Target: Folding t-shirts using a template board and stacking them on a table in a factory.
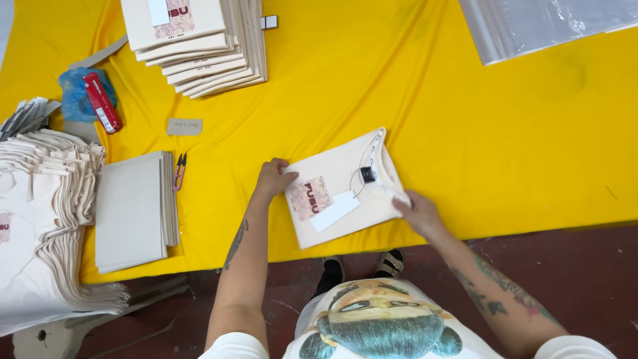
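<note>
Cream folded shirt [342,193] on yellow cloth [465,133], left hand [272,178] flat on its edge, right hand [417,211] pinching its corner

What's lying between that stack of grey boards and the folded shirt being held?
In the head view, small pink-handled snips on bare yellow cloth, plus the left hand touching the folded shirt.

Matt cream cloth shirt [345,193]; smooth yellow tablecloth [399,86]; glossy clear plastic bags [538,23]
</note>
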